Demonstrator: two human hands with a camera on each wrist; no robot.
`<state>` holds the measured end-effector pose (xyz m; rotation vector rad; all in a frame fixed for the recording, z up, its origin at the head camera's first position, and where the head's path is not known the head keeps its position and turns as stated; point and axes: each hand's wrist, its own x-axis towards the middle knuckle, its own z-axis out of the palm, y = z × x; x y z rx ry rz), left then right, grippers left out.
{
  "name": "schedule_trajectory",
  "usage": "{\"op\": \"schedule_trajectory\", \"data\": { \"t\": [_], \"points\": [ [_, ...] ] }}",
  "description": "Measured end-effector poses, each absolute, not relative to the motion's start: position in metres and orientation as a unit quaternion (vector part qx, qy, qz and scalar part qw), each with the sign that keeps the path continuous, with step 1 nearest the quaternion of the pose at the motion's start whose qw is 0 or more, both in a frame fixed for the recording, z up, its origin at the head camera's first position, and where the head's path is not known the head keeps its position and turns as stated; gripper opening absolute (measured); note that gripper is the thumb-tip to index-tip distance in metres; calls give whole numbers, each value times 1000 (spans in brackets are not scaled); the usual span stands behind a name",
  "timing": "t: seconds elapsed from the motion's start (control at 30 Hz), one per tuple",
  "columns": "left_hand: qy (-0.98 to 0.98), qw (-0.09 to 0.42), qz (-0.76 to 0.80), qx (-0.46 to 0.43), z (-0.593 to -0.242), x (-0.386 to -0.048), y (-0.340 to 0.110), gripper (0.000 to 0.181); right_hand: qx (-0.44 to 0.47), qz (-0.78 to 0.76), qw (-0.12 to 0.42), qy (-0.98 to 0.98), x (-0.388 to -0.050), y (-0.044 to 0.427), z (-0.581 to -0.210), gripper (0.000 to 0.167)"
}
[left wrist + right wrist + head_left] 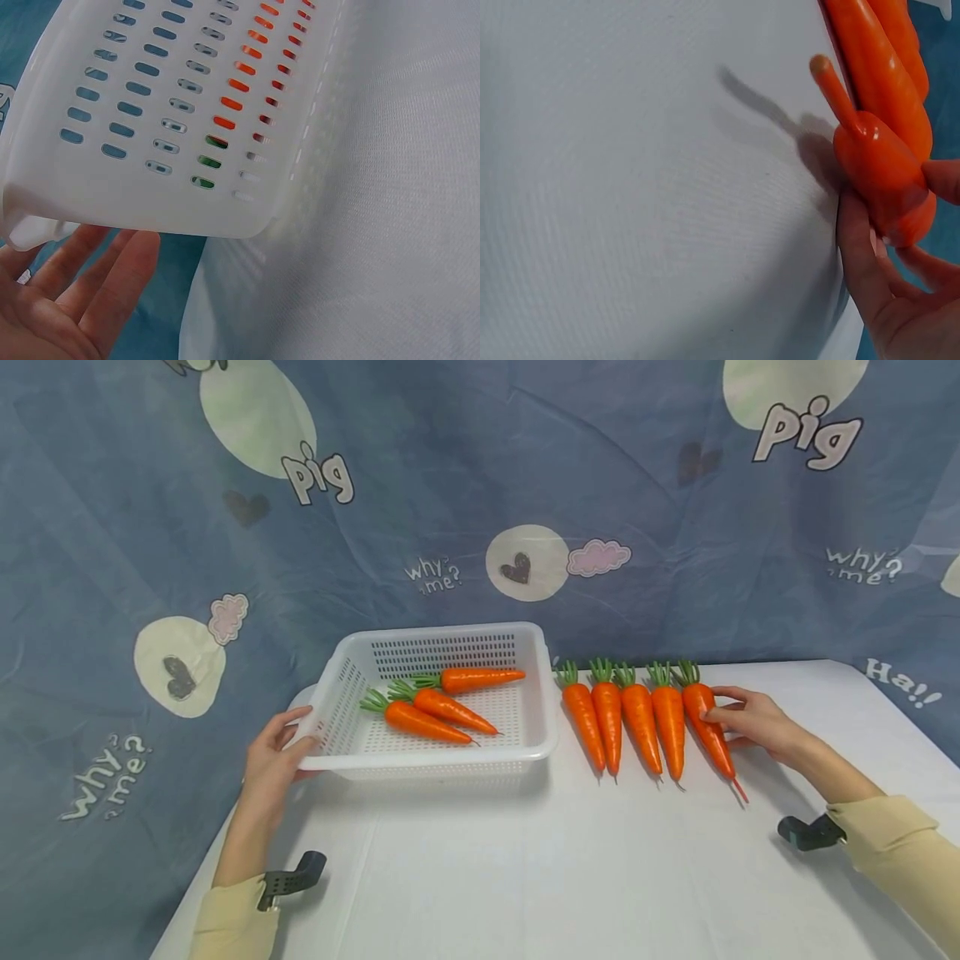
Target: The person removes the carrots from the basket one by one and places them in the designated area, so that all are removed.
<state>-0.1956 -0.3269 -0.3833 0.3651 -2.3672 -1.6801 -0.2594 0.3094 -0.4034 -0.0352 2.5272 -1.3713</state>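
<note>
Your left hand [272, 762] grips the basket [435, 761] by its left rim; your right hand [763, 727] pinches the end carrot [702, 708] between thumb and fingers; 4 row carrots [667, 727] lie left of it on the table [525, 868]; 3 inner carrots [426, 724] lie in the basket, greens leftward.

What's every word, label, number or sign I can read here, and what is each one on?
"pig": twice, upper left and upper right, on the blue printed fabric backdrop.
"why me?": three times, at left, centre and right, same backdrop.
"Ha!!": at right, same backdrop.
Left wrist view: pale print fragment, too cut off to read.
None readable on the white perforated plastic basket or orange carrots with green tops.
</note>
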Motion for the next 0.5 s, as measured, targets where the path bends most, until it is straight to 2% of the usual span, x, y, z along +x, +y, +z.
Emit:
{"op": "schedule_trajectory", "data": {
  "t": [0.5],
  "points": [
    [-794,125,-583,117,-395,-202,-333,49,-21,-442,135,887,-259,307,-402,79]
  ]
}}
